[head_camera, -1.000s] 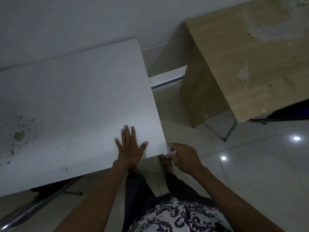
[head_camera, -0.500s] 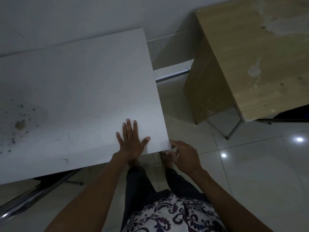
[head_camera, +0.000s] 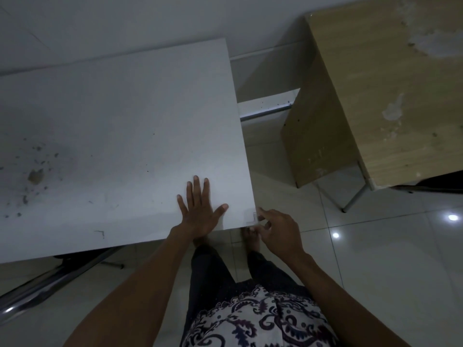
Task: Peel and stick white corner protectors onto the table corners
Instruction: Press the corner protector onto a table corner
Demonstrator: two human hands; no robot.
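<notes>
A white table (head_camera: 120, 126) fills the left and middle of the head view. A pale corner protector (head_camera: 252, 218) sits on its near right corner, hard to make out against the white top. My left hand (head_camera: 200, 211) lies flat on the tabletop, fingers spread, just left of that corner. My right hand (head_camera: 278, 231) is beside the corner with its fingertips at the protector and the fingers loosely curled; it holds nothing that I can see.
A wooden desk (head_camera: 390, 91) with worn patches stands to the right, a narrow gap of tiled floor (head_camera: 390, 259) between the tables. A metal table leg (head_camera: 37, 289) runs along the lower left. Stains (head_camera: 35, 176) mark the white top at the left. My legs stand below.
My right hand has stayed at the near right corner, its fingers shifting slightly on the protector. The left hand stays flat. The view has shifted a little.
</notes>
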